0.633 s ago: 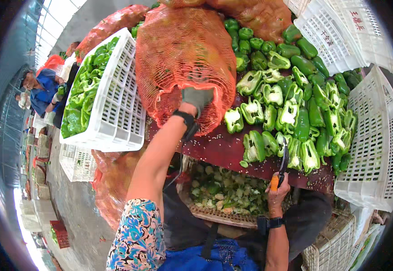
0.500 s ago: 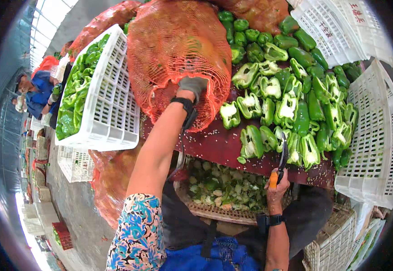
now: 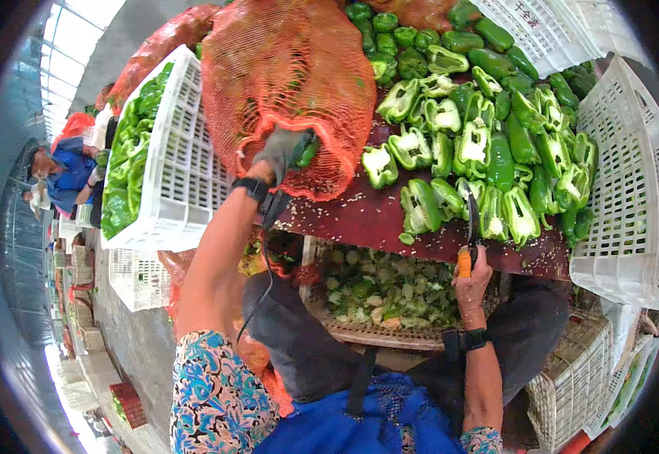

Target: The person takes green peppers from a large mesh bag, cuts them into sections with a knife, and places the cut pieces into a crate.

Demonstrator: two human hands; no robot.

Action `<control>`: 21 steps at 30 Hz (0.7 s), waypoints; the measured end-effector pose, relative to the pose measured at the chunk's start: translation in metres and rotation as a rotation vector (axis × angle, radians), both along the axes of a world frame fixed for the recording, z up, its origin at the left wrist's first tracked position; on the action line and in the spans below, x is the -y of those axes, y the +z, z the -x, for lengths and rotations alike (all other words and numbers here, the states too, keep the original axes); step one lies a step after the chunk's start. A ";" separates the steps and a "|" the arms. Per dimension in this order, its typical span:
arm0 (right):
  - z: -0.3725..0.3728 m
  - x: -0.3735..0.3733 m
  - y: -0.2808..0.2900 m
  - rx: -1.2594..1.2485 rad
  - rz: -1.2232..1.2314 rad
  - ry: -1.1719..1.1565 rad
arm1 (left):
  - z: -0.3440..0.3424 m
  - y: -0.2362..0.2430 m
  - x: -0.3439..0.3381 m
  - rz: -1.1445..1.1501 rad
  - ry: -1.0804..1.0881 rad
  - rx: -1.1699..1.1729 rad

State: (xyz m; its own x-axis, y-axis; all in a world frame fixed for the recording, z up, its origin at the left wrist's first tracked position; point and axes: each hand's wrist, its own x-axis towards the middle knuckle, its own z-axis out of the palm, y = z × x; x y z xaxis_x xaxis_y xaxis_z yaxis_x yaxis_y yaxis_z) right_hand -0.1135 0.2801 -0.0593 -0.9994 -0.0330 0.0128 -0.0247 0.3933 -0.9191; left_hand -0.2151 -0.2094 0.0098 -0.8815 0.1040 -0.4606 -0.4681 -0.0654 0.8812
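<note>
My left hand [image 3: 280,151], in a grey glove, is at the mouth of a red-orange mesh sack [image 3: 288,76]. Its fingers are closed round a green bell pepper [image 3: 308,149]. My bare right hand [image 3: 472,278] grips a knife [image 3: 465,261] by its orange handle, the dark curved blade pointing up and away from me. Just beyond the blade, on the dark red table [image 3: 345,218], lie several halved green peppers [image 3: 472,147] with pale cores showing. Whole green peppers [image 3: 488,64] are heaped behind them.
White plastic crates stand at the left [image 3: 167,159], full of cut peppers, and at the right [image 3: 623,181]. Below the table edge, between my knees, a wicker basket [image 3: 375,333] holds pepper cores and scraps. A person in blue [image 3: 71,172] works at the far left. Pale seeds litter the table.
My left hand has drawn back from deep in the sack to its mouth, bringing a green pepper into sight. My right hand still holds the knife near the halves. The whole view has shifted slightly.
</note>
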 end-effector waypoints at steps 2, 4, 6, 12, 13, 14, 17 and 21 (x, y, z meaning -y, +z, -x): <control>-0.003 0.004 0.012 0.046 -0.001 0.021 | -0.032 0.013 0.009 -0.495 -0.049 0.026; -0.010 0.011 0.024 0.063 0.080 0.080 | -0.073 0.031 -0.004 -0.464 -0.114 0.054; -0.017 0.022 0.034 0.075 0.117 0.135 | -0.118 0.047 -0.035 -0.435 0.088 0.077; -0.035 0.060 0.044 0.061 0.164 0.299 | -0.162 0.036 -0.100 -0.447 0.449 -0.127; -0.035 0.067 0.043 0.098 0.176 0.327 | -0.159 0.028 -0.100 -0.442 0.391 -0.208; -0.034 0.072 0.043 0.122 0.165 0.370 | -0.154 0.016 -0.103 -0.210 0.593 -0.159; -0.034 0.084 0.042 0.133 -0.004 0.347 | -0.147 0.001 -0.099 -0.163 0.651 -0.235; -0.041 0.082 0.043 0.240 0.240 0.352 | -0.147 0.008 -0.115 -0.144 0.644 -0.205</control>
